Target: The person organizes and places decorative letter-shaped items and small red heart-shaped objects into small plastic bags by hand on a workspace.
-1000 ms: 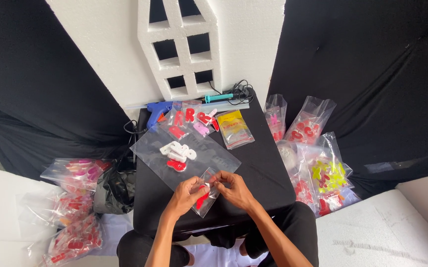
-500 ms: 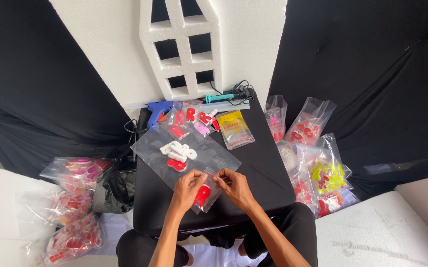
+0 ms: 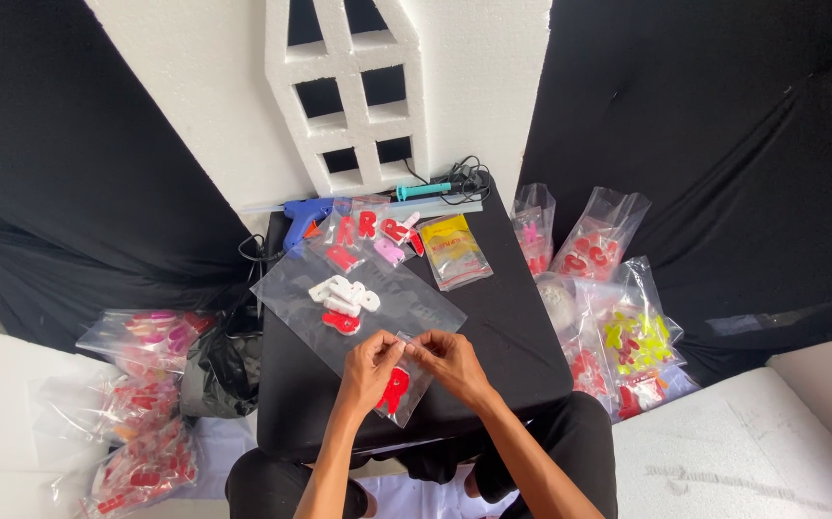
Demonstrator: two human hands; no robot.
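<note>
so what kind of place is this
Likely a makeshift home craft workspace: a blue glue gun on a small black table, clear bags of foam letters on the floor, a white foam lattice block behind.

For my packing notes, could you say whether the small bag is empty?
Not empty: the small bag between both hands holds a red letter.

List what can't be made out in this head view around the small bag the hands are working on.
- Head view: the mouth of the small clear bag is covered by the left hand and right hand; sealed or open cannot be told.
- The red foam piece is part hidden by the left hand.
- The floor bags: contents blurred by plastic.
- The glue gun: its handle is hidden behind a bag.
</note>
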